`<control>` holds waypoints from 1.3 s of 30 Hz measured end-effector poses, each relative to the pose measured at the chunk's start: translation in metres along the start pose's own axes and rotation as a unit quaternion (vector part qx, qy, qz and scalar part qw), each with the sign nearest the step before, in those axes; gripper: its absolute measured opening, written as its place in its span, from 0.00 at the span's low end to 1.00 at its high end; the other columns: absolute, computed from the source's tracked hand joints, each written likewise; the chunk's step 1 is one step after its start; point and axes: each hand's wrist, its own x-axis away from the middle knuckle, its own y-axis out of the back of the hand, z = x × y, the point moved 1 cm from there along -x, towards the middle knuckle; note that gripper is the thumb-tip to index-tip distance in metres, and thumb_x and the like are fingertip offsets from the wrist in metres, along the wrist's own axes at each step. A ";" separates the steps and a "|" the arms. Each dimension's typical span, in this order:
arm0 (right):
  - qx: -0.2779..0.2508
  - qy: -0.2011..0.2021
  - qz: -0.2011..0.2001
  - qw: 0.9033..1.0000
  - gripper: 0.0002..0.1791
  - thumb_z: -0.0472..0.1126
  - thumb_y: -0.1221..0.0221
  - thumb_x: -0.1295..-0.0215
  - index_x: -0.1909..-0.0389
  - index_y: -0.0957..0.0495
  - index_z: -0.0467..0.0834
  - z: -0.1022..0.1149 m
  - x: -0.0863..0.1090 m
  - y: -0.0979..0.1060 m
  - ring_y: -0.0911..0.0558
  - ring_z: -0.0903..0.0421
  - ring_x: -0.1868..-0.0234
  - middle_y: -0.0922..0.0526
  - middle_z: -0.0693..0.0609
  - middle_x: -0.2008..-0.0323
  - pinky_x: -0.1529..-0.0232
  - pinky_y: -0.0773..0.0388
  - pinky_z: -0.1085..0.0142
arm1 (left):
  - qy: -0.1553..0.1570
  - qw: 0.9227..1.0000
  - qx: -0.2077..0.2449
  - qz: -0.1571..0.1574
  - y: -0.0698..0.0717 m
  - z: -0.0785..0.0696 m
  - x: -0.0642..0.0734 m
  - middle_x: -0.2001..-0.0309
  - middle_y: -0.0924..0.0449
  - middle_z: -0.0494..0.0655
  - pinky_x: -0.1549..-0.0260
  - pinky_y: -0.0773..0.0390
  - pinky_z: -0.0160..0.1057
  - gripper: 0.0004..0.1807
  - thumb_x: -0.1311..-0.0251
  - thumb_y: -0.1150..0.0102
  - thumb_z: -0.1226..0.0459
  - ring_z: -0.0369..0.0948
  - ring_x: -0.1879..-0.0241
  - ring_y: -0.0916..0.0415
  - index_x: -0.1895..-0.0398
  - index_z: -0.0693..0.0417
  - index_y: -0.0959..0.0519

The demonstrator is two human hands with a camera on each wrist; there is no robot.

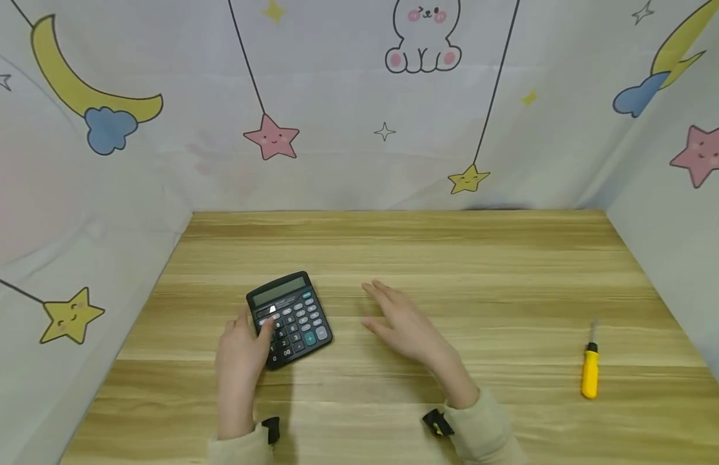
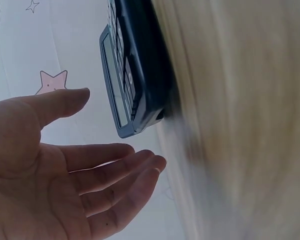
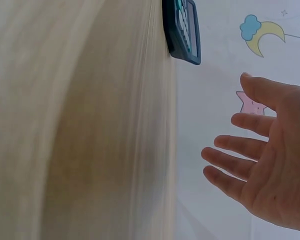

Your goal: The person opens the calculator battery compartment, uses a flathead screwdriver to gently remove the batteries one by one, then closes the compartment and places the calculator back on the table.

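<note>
One pale cloth backdrop (image 1: 347,174), printed with moons and stars, is hanging behind one wood-grain table (image 1: 510,258). Over the table two bare hands are hovering, both open and gripping nothing. The left hand (image 1: 241,349) is holding its thumb over the keys and its fingers beside the left edge of one black calculator (image 1: 303,326), a gap showing in the left wrist view; the right hand (image 1: 404,325) is hovering apart, beyond the right edge. The calculator is lying face up, left of centre, screen end away from the person. The step in hand seems to be lining up a hold on it; the next move is probably calling for thumb and fingers to close on its edge. One yellow-handled screwdriver (image 1: 590,371) is lying untouched at far right.
</note>
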 end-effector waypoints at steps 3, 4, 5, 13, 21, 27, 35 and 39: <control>-0.016 -0.005 0.011 1.000 0.36 0.55 0.47 0.31 0.26 0.45 0.50 0.004 -0.003 -0.002 0.40 0.44 0.27 0.43 0.45 0.26 0.28 0.44 0.49 | -0.001 1.000 -0.012 0.001 0.001 0.002 0.000 0.40 0.37 0.77 0.45 0.32 0.65 0.37 0.31 0.55 0.51 0.70 0.42 0.35 0.33 0.75 0.41; -0.023 -0.006 0.015 1.000 0.36 0.55 0.47 0.31 0.26 0.45 0.49 0.006 -0.004 -0.003 0.41 0.45 0.27 0.42 0.46 0.26 0.28 0.44 0.49 | 0.000 1.000 -0.015 0.002 0.001 0.003 -0.001 0.40 0.37 0.77 0.46 0.32 0.64 0.37 0.31 0.55 0.51 0.70 0.43 0.35 0.34 0.76 0.40; -0.026 -0.006 0.018 0.999 0.36 0.55 0.47 0.31 0.26 0.44 0.49 0.007 -0.005 -0.003 0.41 0.45 0.26 0.42 0.46 0.26 0.28 0.44 0.49 | 0.000 1.000 -0.019 0.003 0.001 0.003 -0.001 0.41 0.36 0.77 0.46 0.31 0.64 0.36 0.31 0.55 0.51 0.70 0.44 0.34 0.35 0.77 0.39; -0.041 -0.018 0.028 0.999 0.37 0.57 0.47 0.32 0.27 0.43 0.46 0.017 -0.015 -0.008 0.38 0.46 0.28 0.38 0.44 0.28 0.28 0.42 0.50 | 0.002 1.000 -0.026 0.007 0.000 0.006 -0.003 0.45 0.34 0.78 0.49 0.30 0.63 0.31 0.32 0.56 0.56 0.69 0.47 0.32 0.40 0.78 0.33; -0.066 -0.026 0.047 0.996 0.36 0.56 0.47 0.31 0.28 0.42 0.44 0.022 -0.024 -0.015 0.38 0.45 0.28 0.37 0.44 0.29 0.28 0.42 0.50 | 0.001 1.000 -0.021 0.022 -0.001 0.006 -0.004 0.46 0.33 0.77 0.48 0.30 0.62 0.30 0.32 0.57 0.56 0.69 0.47 0.31 0.40 0.77 0.33; -0.071 -0.023 0.052 0.996 0.36 0.54 0.46 0.31 0.28 0.42 0.44 0.023 -0.028 -0.020 0.38 0.44 0.28 0.37 0.44 0.29 0.28 0.43 0.50 | 0.004 0.999 -0.019 0.029 -0.001 0.007 -0.005 0.45 0.34 0.76 0.47 0.30 0.62 0.31 0.32 0.58 0.56 0.68 0.45 0.32 0.38 0.76 0.35; -0.087 -0.014 0.058 0.994 0.34 0.53 0.47 0.31 0.30 0.39 0.42 0.025 -0.036 -0.027 0.33 0.45 0.31 0.32 0.43 0.32 0.30 0.38 0.51 | 0.002 0.999 -0.020 0.031 -0.001 0.007 -0.006 0.45 0.33 0.77 0.48 0.30 0.62 0.31 0.32 0.57 0.56 0.69 0.46 0.32 0.38 0.76 0.34; -0.109 -0.015 0.063 0.992 0.30 0.52 0.46 0.31 0.33 0.33 0.39 0.026 -0.043 -0.032 0.23 0.50 0.44 0.23 0.44 0.44 0.40 0.27 0.56 | -0.001 0.999 -0.016 0.032 -0.001 0.007 -0.006 0.45 0.33 0.77 0.47 0.31 0.62 0.31 0.32 0.57 0.56 0.68 0.45 0.32 0.38 0.76 0.34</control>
